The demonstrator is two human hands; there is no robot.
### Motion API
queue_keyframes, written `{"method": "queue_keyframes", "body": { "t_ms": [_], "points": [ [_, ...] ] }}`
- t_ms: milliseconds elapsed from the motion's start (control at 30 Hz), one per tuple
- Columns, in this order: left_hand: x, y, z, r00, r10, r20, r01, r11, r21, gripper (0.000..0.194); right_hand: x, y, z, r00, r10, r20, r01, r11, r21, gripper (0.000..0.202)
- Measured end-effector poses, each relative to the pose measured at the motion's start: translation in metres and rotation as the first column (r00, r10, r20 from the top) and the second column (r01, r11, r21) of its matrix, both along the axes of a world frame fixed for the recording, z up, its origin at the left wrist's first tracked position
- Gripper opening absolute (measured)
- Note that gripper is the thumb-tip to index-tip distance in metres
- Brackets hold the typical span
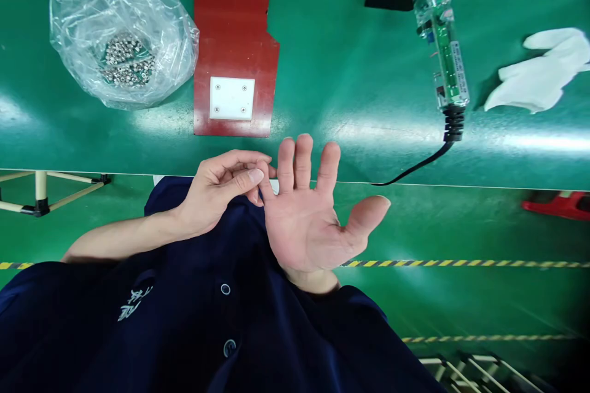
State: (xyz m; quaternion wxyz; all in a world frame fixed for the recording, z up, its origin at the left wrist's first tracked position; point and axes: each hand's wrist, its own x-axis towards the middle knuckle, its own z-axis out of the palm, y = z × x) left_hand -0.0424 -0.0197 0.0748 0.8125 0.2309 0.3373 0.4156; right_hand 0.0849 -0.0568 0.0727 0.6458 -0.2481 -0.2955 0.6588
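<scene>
Bare-skinned, the left hand [221,187] pinched the little finger of the wide-spread right hand [313,221] below the green bench [345,73].

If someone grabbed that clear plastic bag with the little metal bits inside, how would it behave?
The plastic bag looks thin and crinkled, so it would probably go floppy and sag when lifted. The small metal pieces sit heaped at its bottom, so it likely feels heavy for its size. Pushed across the green table, the pieces might shift or spill out, if it is open.
</scene>
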Motion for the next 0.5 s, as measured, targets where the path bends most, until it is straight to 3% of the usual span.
{"method": "queue_keyframes", "body": {
  "t_ms": [200, 333, 500],
  "points": [
    [-0.006, -0.001, -0.004, 0.990, 0.007, -0.144, 0.016, 0.987, 0.158, 0.019, -0.002, 0.002, 0.001, 0.997, 0.003, 0.074, -0.008, 0.998, 0.064, 0.052],
    [-0.008, 0.001, -0.005, 0.993, 0.012, -0.114, 0.018, 0.965, 0.260, 0.025, -0.006, 0.002, 0.004, 0.996, 0.053, -0.068, -0.051, 0.998, 0.028, 0.051],
    [-0.009, 0.005, 0.002, 0.998, -0.031, -0.063, 0.046, 0.963, 0.267, 0.025, -0.014, 0.003, 0.005, 0.968, 0.028, -0.249, -0.050, 0.995, -0.083, 0.052]
  ]
}}
